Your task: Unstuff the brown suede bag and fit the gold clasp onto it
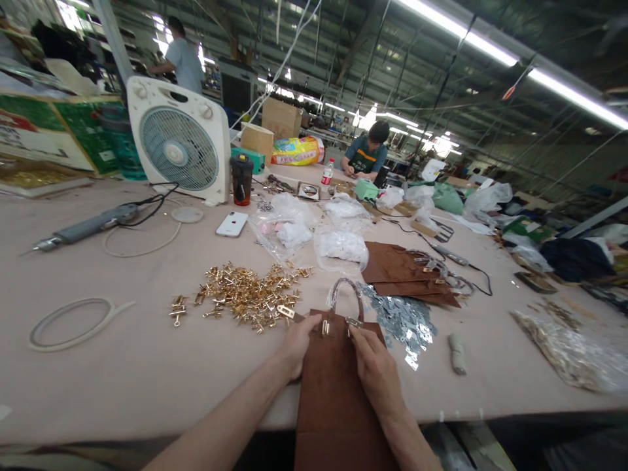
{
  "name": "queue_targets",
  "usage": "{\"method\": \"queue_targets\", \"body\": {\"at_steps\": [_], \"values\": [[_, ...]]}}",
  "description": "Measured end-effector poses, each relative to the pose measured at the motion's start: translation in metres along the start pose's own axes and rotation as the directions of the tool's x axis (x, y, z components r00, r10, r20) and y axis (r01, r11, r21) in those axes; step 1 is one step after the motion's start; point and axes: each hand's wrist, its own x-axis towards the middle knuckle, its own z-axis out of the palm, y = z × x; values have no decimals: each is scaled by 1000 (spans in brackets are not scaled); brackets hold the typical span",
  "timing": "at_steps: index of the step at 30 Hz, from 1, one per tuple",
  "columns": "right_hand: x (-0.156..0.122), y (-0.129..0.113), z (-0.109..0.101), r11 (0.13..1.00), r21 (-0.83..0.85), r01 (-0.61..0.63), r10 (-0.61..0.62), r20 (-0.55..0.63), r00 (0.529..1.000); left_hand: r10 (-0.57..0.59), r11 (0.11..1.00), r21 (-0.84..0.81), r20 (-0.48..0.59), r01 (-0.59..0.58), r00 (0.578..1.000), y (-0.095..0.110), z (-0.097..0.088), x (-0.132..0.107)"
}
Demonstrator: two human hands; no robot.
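A brown leather bag piece (333, 392) hangs over the table's front edge, with a plastic-wrapped handle (346, 288) at its top. My left hand (297, 347) grips its upper left edge, thumb on the front face. A narrow strap with a gold plate (286, 312) sticks out beside that thumb. On the right, my right hand (377, 366) is closed with its fingertips at a metal fitting (353, 322) by the handle's right base. Another metal fitting (326, 327) shows at the left base. What lies under the right fingertips is partly hidden.
Gold turn-lock pieces (245, 294) lie heaped left of the bag; flat silver plates (400, 324) spread to its right. More brown bag pieces (407, 271) are stacked behind. A powered screwdriver (88, 226), tape roll (71, 324), phone (232, 224) and fan (179, 140) stand left. A person (367, 154) sits opposite.
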Motion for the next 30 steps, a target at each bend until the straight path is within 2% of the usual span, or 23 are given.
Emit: {"method": "queue_targets", "body": {"at_steps": [4,10,16,24,30], "values": [[1,-5,-2,1000,1,-1,1,-29,1000,37,999,27,30,-38,999,0,-2,0],[11,-11,-6,999,-33,12,-12,-28,1000,22,999,43,45,-24,999,0,-4,1],[14,-12,-7,993,-114,3,1,39,999,28,999,36,32,-29,999,1,-1,-1],[9,-16,2,965,-258,36,-47,-37,998,-3,1000,11,39,2,999,3,-2,-5],[7,-8,0,970,-226,95,-89,34,995,44,999,16,10,-44,999,3,-3,-3]]}}
